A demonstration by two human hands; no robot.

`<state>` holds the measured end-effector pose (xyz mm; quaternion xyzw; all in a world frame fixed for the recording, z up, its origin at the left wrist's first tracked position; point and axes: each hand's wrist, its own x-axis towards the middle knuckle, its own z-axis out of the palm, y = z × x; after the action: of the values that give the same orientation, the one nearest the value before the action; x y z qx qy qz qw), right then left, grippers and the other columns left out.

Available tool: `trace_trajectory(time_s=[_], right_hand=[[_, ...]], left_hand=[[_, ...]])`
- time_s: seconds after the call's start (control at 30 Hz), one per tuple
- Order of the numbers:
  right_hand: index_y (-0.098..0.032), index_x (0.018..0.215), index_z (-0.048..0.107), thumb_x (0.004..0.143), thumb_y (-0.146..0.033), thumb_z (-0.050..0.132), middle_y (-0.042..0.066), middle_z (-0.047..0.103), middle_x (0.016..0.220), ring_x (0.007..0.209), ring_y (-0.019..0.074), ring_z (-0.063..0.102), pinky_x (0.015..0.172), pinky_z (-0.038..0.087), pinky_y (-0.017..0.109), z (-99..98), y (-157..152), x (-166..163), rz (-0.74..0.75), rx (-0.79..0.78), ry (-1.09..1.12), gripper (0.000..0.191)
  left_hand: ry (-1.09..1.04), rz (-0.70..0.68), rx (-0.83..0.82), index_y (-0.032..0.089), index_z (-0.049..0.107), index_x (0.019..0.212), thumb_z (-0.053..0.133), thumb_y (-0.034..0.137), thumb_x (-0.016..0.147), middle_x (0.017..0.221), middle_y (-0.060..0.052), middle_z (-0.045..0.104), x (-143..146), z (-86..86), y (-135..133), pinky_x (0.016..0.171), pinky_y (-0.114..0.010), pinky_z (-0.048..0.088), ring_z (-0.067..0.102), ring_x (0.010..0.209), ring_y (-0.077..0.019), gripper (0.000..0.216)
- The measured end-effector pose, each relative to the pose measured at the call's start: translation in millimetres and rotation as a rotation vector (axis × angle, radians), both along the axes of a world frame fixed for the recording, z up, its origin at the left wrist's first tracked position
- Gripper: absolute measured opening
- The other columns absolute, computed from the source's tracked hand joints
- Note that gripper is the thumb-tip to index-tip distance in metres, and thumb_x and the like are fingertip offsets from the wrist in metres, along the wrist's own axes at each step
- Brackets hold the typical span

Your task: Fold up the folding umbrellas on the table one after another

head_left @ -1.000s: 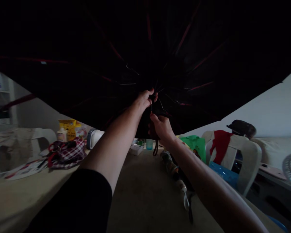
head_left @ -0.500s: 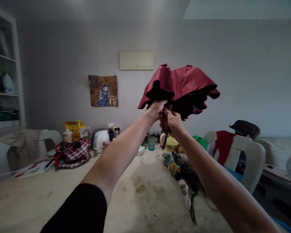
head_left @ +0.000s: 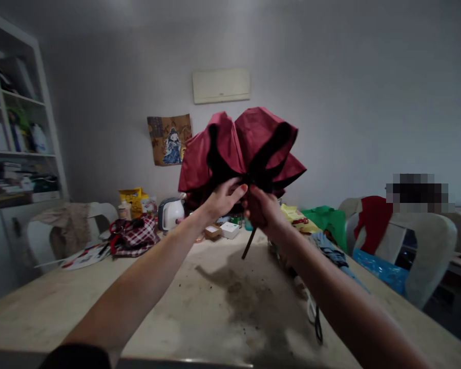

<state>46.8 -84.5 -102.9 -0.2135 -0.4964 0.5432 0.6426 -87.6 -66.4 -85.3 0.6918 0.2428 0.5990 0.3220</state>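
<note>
I hold a collapsed dark red umbrella (head_left: 249,141) with black lining up above the table (head_left: 215,307). My right hand (head_left: 263,209) is wrapped round its handle, and a dark wrist strap (head_left: 249,245) dangles below that fist. My left hand (head_left: 223,197) grips the gathered canopy and ribs at the shaft, just left of the right hand. The folds of red fabric bunch upward and outward above both hands.
A white kettle (head_left: 169,213), small boxes (head_left: 229,230), a plaid bag (head_left: 136,234), a yellow packet (head_left: 133,197) and clothes lie along the table's far side. Other folded umbrellas (head_left: 311,302) lie under my right arm. A chair with clothing (head_left: 403,246) stands right, shelves (head_left: 15,154) left.
The umbrella was spread wide overhead a second ago; it has folded shut into a bunch. Both hands came closer together and lowered slightly, and the view shifted rightwards.
</note>
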Motion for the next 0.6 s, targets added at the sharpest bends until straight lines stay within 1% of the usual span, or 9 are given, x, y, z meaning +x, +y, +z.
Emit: trace_trajectory(time_s=[0.1, 0.13, 0.2, 0.27, 0.33, 0.4, 0.43, 0.5, 0.6], right_hand=[[-0.018, 0.072, 0.042, 0.093, -0.028, 0.035, -0.004, 0.047, 0.045, 0.036, 0.0085, 0.046, 0.035, 0.036, 0.017, 42.4, 8.5, 2.7, 0.093, -0.23, 0.166, 0.025], [-0.018, 0.071, 0.042, 0.094, -0.028, 0.033, -0.004, 0.047, 0.045, 0.037, 0.0089, 0.046, 0.036, 0.036, 0.018, 52.6, 9.8, 1.1, 0.123, -0.258, 0.172, 0.026], [-0.018, 0.07, 0.042, 0.094, -0.03, 0.031, -0.003, 0.047, 0.046, 0.037, 0.0091, 0.047, 0.036, 0.036, 0.018, 61.6, 8.4, -5.5, 0.171, -0.288, 0.175, 0.029], [-0.017, 0.069, 0.042, 0.094, -0.03, 0.032, -0.002, 0.047, 0.046, 0.037, 0.0082, 0.046, 0.036, 0.036, 0.017, 56.7, 1.9, -13.9, 0.23, -0.31, 0.175, 0.03], [-0.016, 0.069, 0.043, 0.094, -0.03, 0.033, -0.002, 0.047, 0.047, 0.037, 0.0065, 0.046, 0.037, 0.037, 0.015, 44.6, -7.2, -21.9, 0.301, -0.351, 0.18, 0.03], [-0.015, 0.071, 0.044, 0.094, -0.03, 0.034, -0.002, 0.048, 0.048, 0.037, 0.0058, 0.045, 0.038, 0.038, 0.014, 31.9, -16.9, -29.5, 0.362, -0.4, 0.171, 0.029], [-0.015, 0.073, 0.044, 0.094, -0.03, 0.035, -0.002, 0.049, 0.049, 0.037, 0.0059, 0.046, 0.038, 0.039, 0.015, 26.5, -21.3, -33.3, 0.377, -0.412, 0.158, 0.027], [-0.015, 0.077, 0.044, 0.094, -0.028, 0.037, -0.001, 0.052, 0.052, 0.037, 0.0069, 0.047, 0.037, 0.04, 0.016, 17.6, -28.3, -40.3, 0.381, -0.406, 0.121, 0.023], [-0.017, 0.082, 0.042, 0.094, -0.026, 0.039, -0.001, 0.054, 0.055, 0.037, 0.0079, 0.048, 0.037, 0.04, 0.017, 5.5, -33.4, -48.4, 0.332, -0.365, 0.055, 0.015]], left_hand=[[0.029, 0.265, 0.006, 0.019, 0.064, 0.107, 0.08, 0.019, 0.064, 0.09, -0.003, 0.066, -38.5, -4.1, -9.1, 0.066, -0.018, 0.047, 0.062, 0.076, -0.0112, 0.046], [0.041, 0.27, -0.054, 0.017, 0.063, 0.107, 0.079, 0.021, 0.067, 0.088, -0.004, 0.066, -47.0, -4.8, -11.2, 0.064, -0.02, 0.048, 0.062, 0.073, -0.0117, 0.044], [0.056, 0.151, -0.227, 0.014, 0.063, 0.101, 0.071, 0.027, 0.077, 0.081, -0.007, 0.068, -54.1, -7.0, -14.2, 0.06, -0.023, 0.05, 0.064, 0.065, -0.0138, 0.029], [0.008, -0.016, -0.411, 0.011, 0.064, 0.092, 0.06, 0.034, 0.086, 0.075, -0.011, 0.069, -48.9, -10.6, -15.3, 0.058, -0.025, 0.052, 0.066, 0.063, -0.0168, 0.024], [-0.093, -0.176, -0.575, 0.01, 0.063, 0.085, 0.048, 0.041, 0.092, 0.072, -0.014, 0.069, -36.7, -13.8, -13.1, 0.059, -0.027, 0.054, 0.068, 0.063, -0.0186, 0.035], [-0.232, -0.305, -0.692, 0.012, 0.061, 0.077, 0.042, 0.047, 0.093, 0.062, -0.01, 0.066, -25.0, -14.4, -6.6, 0.056, -0.028, 0.054, 0.066, 0.055, -0.017, 0.043], [-0.298, -0.323, -0.741, 0.013, 0.059, 0.072, 0.044, 0.051, 0.091, 0.055, -0.006, 0.063, -21.1, -13.6, -2.1, 0.052, -0.027, 0.053, 0.062, 0.048, -0.0156, 0.045], [-0.37, -0.26, -0.833, 0.016, 0.056, 0.067, 0.05, 0.059, 0.084, 0.045, 0.0, 0.054, -17.6, -11.1, 7.5, 0.044, -0.027, 0.049, 0.055, 0.037, -0.0146, 0.047], [-0.372, -0.225, -0.852, 0.016, 0.059, 0.071, 0.055, 0.063, 0.079, 0.047, -0.001, 0.056, -18.2, -9.9, 18.0, 0.044, -0.03, 0.049, 0.057, 0.04, -0.0179, 0.048]])
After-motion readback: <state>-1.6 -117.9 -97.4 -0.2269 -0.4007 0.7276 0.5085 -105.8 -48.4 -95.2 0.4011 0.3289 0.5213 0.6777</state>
